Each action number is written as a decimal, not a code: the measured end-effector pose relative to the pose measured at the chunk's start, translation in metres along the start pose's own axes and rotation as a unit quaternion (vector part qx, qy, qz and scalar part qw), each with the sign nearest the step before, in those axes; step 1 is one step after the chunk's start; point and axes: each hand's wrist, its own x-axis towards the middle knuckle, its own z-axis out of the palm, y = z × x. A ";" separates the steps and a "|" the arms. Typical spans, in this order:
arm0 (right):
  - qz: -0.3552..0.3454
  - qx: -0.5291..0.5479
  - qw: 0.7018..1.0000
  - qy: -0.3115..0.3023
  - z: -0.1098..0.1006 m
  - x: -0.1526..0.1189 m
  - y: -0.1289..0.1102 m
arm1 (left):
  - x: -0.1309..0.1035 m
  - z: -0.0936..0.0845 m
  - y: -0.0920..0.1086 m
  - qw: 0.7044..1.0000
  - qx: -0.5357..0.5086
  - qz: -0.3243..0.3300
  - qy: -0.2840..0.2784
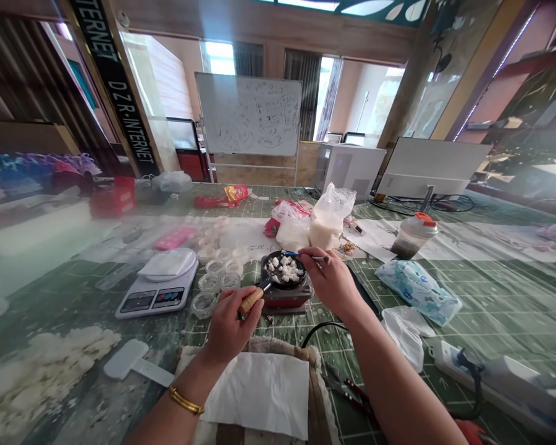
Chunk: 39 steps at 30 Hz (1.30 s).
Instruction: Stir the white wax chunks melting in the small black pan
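My left hand (234,322) is closed round the wooden handle of a small black pan (265,285). White lumps (285,269) of a wax-like material lie in the pan, which rests on a small dark red electric burner (285,301). With my right hand (328,281) I pinch a thin stick (296,254) with a blue part, its tip over the pan's far rim. What kind of tool the stick is, I cannot make out. Several clear round cups (212,282) stand to the left of the burner.
A white kitchen scale (160,284) stands left of the cups. White chunks (50,358) and a white scraper (127,360) lie front left. Behind the burner are bags of white material (328,222). At right are a tissue pack (417,290), a shaker bottle (414,236) and a power strip (500,383).
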 end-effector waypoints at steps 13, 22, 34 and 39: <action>0.029 -0.027 0.999 -0.003 0.005 0.008 0.018 | -0.004 0.003 -0.007 0.999 -0.007 -0.037 -0.006; 0.038 0.003 0.999 -0.018 0.007 0.007 0.017 | -0.004 0.004 -0.009 0.987 -0.050 -0.152 -0.017; 0.050 0.050 0.997 -0.034 -0.022 -0.002 0.003 | -0.004 0.004 -0.009 0.985 -0.068 -0.156 -0.012; 0.052 0.063 0.995 -0.050 -0.021 -0.004 0.003 | -0.005 0.005 -0.009 0.982 -0.086 -0.170 -0.015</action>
